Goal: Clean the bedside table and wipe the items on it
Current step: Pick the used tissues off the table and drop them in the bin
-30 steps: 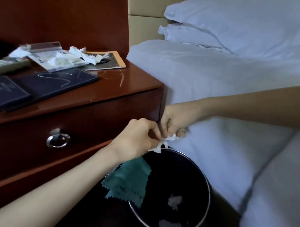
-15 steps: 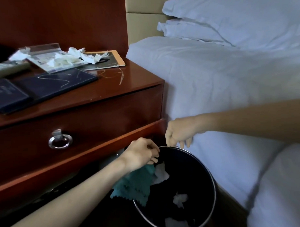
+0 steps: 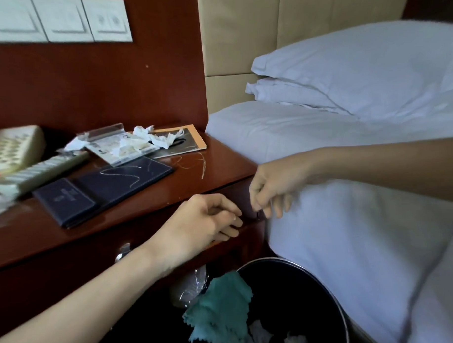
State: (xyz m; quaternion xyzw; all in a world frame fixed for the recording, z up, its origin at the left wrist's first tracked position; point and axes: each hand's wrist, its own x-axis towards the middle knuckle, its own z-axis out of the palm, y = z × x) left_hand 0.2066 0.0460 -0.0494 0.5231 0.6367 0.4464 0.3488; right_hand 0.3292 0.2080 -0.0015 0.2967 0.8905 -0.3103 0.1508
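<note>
Both hands have lifted away from the black bin [image 3: 288,292] at 6 o'clock, where white paper scraps [image 3: 259,332] now lie (that load is binned). The left hand [image 3: 201,223], fingers loosely curled, holds nothing I can make out. At its 2 o'clock the right hand [image 3: 275,192] brings thumb and forefinger nearly together; whether they pinch anything I cannot tell. The bedside table [image 3: 207,179], at 9 o'clock, remains littered: torn tissue [image 3: 165,140] at the back, loose threads [image 3: 203,167] beside a dark folder [image 3: 110,193]. The teal cloth [image 3: 220,307] hangs on the bin's rim, so wiping probably hasn't started.
</note>
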